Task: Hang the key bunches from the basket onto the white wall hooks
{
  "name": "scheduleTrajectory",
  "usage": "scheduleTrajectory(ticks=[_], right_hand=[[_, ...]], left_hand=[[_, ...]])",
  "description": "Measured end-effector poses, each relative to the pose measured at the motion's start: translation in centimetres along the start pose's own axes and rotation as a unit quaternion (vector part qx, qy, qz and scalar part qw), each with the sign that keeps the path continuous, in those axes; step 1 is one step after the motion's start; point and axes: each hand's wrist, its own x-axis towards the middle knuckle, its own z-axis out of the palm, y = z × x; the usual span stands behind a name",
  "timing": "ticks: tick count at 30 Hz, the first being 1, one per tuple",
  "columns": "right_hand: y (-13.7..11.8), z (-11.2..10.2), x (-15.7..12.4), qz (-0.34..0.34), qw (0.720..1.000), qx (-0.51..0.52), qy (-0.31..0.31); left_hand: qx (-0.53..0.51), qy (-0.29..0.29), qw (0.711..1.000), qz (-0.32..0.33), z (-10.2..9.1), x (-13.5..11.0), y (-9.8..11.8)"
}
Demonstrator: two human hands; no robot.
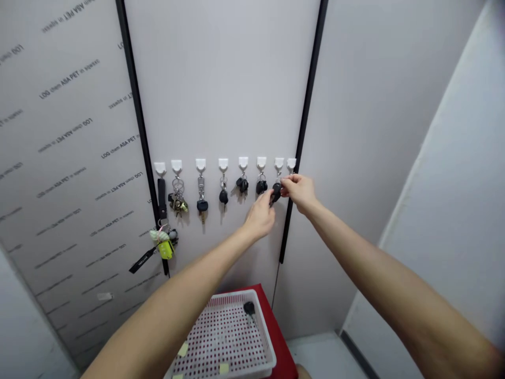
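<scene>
The handled key fob (276,189) is perhaps matt plastic; the hooks (201,164) are smooth plastic, the clasp (201,185) shiny metal, the wall panel (221,84) smooth and satiny.

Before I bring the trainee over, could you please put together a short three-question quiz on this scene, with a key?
1. Count: how many white hooks line the wall panel?

2. True or false: a key with a black head lies inside the white basket.

3. Multiple choice: where are the left hand and the right hand both placed?
A. At the leftmost hook
B. At a black key fob near the right end of the row
C. At the rim of the white basket

Key: 1. Eight. 2. True. 3. B.
</scene>
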Motion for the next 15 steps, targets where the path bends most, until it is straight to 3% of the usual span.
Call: scheduleTrajectory(ticks=[4,8,12,15], right_hand=[[0.0,0.3,2.4,0.013,0.997,-0.037,0.061],[0.8,0.7,3.7,0.025,0.992,-0.087,0.085],[1.7,0.5,4.0,0.020,0.990,-0.126,0.057],[2.7,0.0,2.1,-0.060,0.978,-0.179,0.093]], left_hand=[[0.024,-0.015,0.999,-0.018,0.2,1.9,0.8],[0.016,-0.026,0.999,-0.044,0.5,1.8,0.6],[0.006,-0.048,0.996,-0.077,0.7,-0.4,-0.9],[-0.008,-0.079,0.988,-0.130,1.2,-4.0,-3.1]])
